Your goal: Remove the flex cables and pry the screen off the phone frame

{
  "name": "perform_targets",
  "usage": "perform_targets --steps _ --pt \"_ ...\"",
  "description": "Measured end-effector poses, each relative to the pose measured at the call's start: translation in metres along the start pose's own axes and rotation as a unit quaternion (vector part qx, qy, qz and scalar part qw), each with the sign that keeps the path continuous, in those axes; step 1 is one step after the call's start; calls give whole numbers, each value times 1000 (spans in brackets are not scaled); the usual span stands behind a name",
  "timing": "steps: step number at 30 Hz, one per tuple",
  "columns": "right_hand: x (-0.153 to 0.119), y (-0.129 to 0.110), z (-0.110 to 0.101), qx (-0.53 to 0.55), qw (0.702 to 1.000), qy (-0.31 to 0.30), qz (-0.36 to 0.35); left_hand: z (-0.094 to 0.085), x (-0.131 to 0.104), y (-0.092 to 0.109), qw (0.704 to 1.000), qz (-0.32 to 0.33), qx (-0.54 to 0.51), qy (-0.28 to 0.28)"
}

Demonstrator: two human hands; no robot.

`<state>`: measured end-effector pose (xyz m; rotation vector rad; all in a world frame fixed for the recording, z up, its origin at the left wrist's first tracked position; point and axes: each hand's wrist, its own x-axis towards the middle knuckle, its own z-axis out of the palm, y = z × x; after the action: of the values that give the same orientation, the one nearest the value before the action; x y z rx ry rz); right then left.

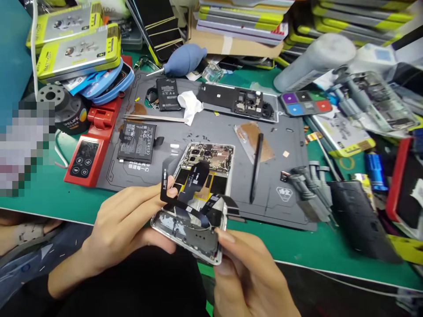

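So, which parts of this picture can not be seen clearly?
- Head view: the lower end of the opened phone is hidden by black flex cables and the right hand.
- The left hand covers the phone's left edge.
- The print on the battery is too small to read.
- A pixelated patch hides the far left.
- The screwdrivers are blurred.

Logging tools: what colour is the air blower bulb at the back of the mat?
Blue-grey air blower bulb, metal nozzle; head view.
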<state>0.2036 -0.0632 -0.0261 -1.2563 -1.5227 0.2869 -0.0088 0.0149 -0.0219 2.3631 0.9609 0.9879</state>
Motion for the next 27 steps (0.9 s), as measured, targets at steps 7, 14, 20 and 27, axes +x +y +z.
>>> perform_targets --steps 7,14,20,27 --pt "2 -3 4 37 999 3 10 3 3 1 1000 -8 -2 15" --pt "2 -5 6 38 999 9 5 5 2 1 1000 -10 5 28" --pt "2 -1 9 46 999 17 7 6 -1 -1 1000 -10 1 28" --pt "0 -3 8 39 999 9 10 6 -1 -1 1000 -3 3 26"
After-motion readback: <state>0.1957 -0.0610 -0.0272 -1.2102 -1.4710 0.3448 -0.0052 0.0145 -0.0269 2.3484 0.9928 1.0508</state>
